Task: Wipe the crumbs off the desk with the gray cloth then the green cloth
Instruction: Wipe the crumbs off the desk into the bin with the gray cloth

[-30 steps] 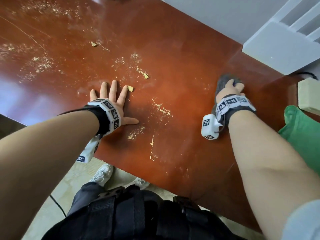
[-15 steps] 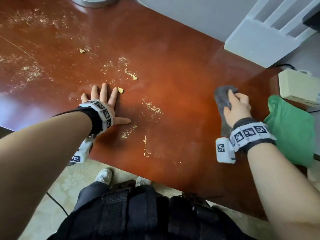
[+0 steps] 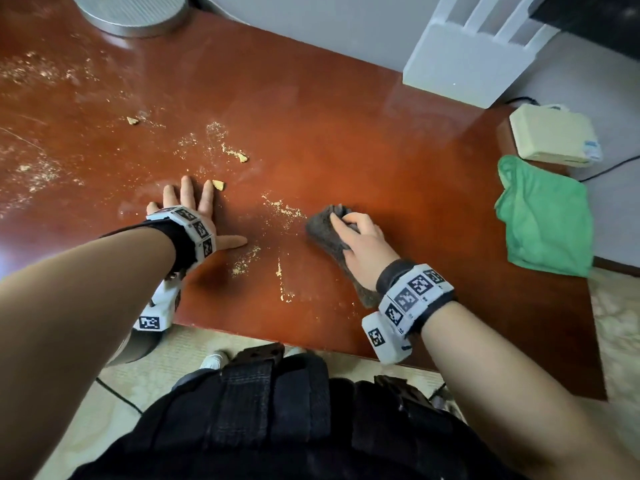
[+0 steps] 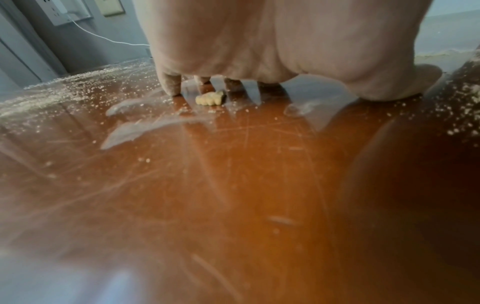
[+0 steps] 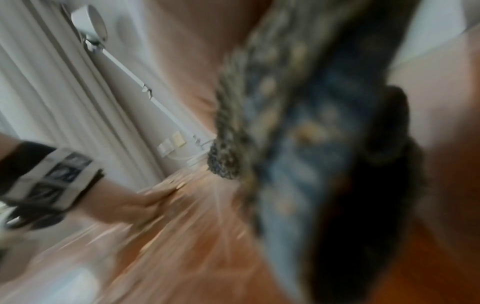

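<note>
Reddish-brown glossy worktop [image 3: 346, 133] fills most of the head view, scratched and dusted with crumbs.

Right hand [image 3: 360, 244], centre of frame: fingers curled over the gray cloth [image 3: 329, 233], gripping it and pressing it to the wood. Cloth bunched, trailing back under the wrist toward the near edge. Right wrist view heavily blurred; cloth [image 5: 298, 144] shows pale specks caught in its weave.

Left hand [image 3: 194, 216], left of centre: flat on the wood, fingers spread and straight, thumb out to the right, holding nothing. Left wrist view shows the palm [image 4: 272, 41] down, with one larger crumb [image 4: 209, 98] lying near the fingertips.

Crumbs [image 3: 282, 209]: a streak between the two hands, just left of the cloth; more near the thumb; fine scatter at far left.

Green cloth [image 3: 543, 220]: crumpled at right edge of worktop, well apart from the right hand. Cream box [image 3: 554, 136] just above it. Round metal base [image 3: 131, 12] at upper left.
</note>
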